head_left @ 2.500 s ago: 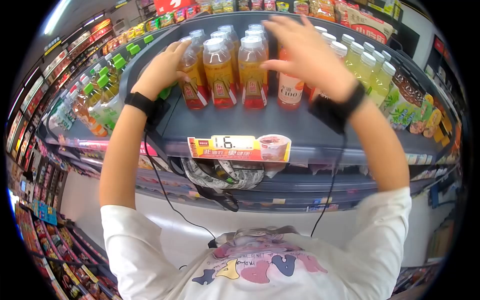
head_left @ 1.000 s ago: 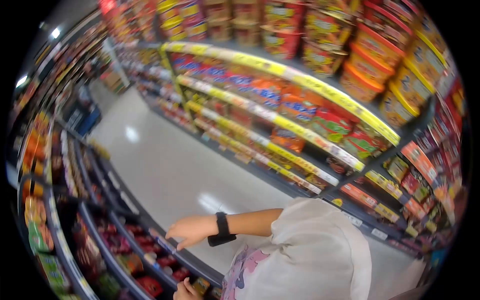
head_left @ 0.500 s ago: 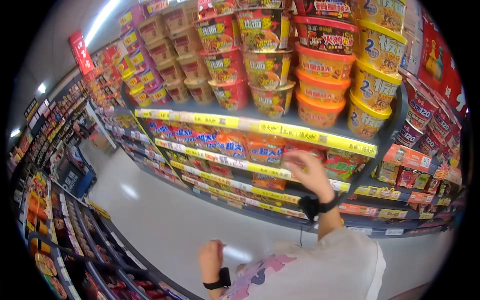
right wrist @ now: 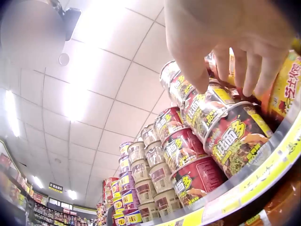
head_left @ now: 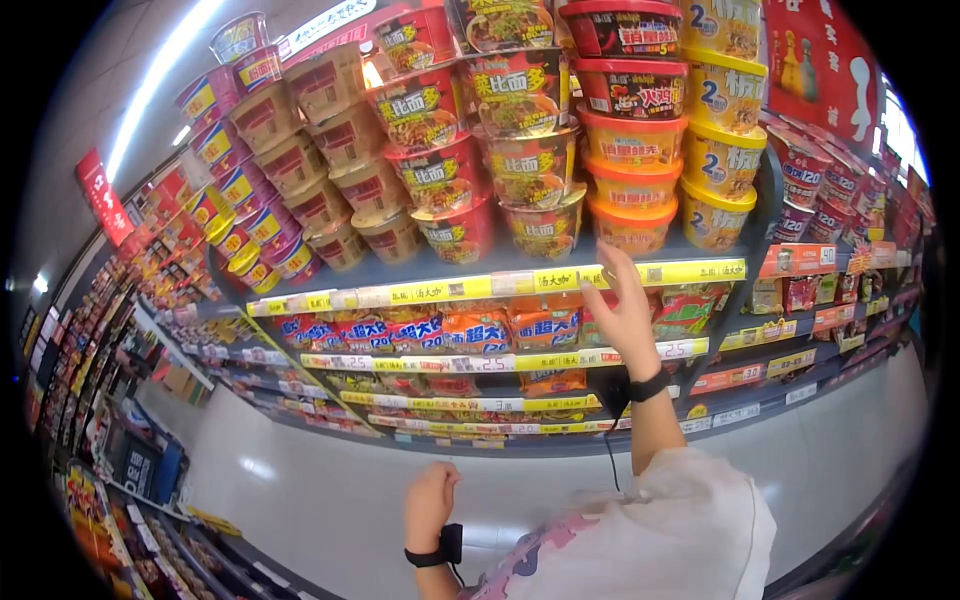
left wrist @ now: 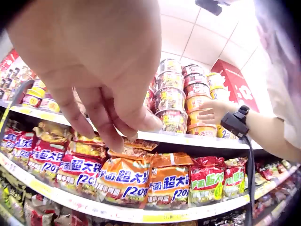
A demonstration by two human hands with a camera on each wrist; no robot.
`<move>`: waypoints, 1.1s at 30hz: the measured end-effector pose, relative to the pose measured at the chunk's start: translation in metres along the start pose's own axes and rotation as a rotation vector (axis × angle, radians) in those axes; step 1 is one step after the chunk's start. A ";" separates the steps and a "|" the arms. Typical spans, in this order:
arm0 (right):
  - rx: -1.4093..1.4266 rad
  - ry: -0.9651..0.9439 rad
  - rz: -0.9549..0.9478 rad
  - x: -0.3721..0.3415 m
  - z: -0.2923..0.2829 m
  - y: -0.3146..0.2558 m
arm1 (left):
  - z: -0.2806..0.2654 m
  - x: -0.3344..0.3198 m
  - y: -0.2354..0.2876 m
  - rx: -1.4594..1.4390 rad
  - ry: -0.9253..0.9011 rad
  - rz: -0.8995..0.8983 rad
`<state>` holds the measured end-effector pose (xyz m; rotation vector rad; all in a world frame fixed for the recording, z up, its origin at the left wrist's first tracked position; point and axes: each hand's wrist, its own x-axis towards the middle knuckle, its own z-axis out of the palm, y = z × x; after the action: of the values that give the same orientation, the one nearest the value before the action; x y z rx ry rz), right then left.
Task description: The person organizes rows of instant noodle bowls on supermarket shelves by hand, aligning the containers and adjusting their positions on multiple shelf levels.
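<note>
My right hand (head_left: pixel 622 310) is raised at the yellow-labelled edge of the top shelf, fingers extended and holding nothing. Just beyond its fingertips stands a stack of orange noodle tubs (head_left: pixel 632 185), beside black-and-yellow noodle tubs (head_left: pixel 530 170) and yellow ones (head_left: pixel 722 150). In the right wrist view the fingers of that hand (right wrist: pixel 230 42) overlap the stacked tubs (right wrist: pixel 235 136). Lower down, out in front of the shelves, hangs my left hand (head_left: pixel 432 500), loosely curled with nothing in it. The left wrist view has it in front of bagged instant noodles (left wrist: pixel 124 176).
Below the top shelf runs a row of bagged noodles (head_left: pixel 470 328), with more shelves beneath. Brown tubs (head_left: pixel 320 140) and purple tubs (head_left: pixel 215 140) are stacked high to the left. A pale floor (head_left: pixel 300 480) separates this unit from lower shelving (head_left: pixel 150 560) at bottom left.
The view has turned from bottled drinks, where both hands were raised, to the noodle shelves. Over the last half second my right hand has risen from the bagged noodles to the top shelf's edge.
</note>
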<state>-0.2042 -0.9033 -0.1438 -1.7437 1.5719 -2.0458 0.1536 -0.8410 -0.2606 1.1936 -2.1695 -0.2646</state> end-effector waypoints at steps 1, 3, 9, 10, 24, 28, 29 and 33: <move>-0.024 0.030 -0.014 0.006 0.006 0.002 | -0.011 0.037 0.000 -0.058 -0.009 0.101; -0.136 0.030 -0.096 0.017 0.016 -0.003 | -0.023 0.080 0.003 -0.216 -0.026 0.135; -0.308 0.061 -0.163 0.064 0.029 0.010 | -0.019 0.224 0.051 -0.456 0.112 0.321; -0.329 0.079 -0.199 0.069 0.032 0.010 | -0.008 0.251 0.054 -0.422 0.119 0.339; -0.612 0.153 -0.252 0.091 0.059 0.047 | 0.071 0.355 0.092 -0.120 0.439 0.432; -0.633 0.127 -0.232 0.093 0.055 0.045 | 0.073 0.360 0.089 -0.079 0.485 0.446; -0.637 0.124 -0.236 0.093 0.055 0.045 | 0.074 0.360 0.088 -0.078 0.482 0.444; -0.660 0.125 -0.232 0.093 0.056 0.044 | 0.073 0.361 0.085 -0.086 0.469 0.455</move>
<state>-0.2206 -1.0156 -0.1142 -2.0995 2.3921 -1.8774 -0.0878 -1.0954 -0.1204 0.6075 -1.9166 0.1100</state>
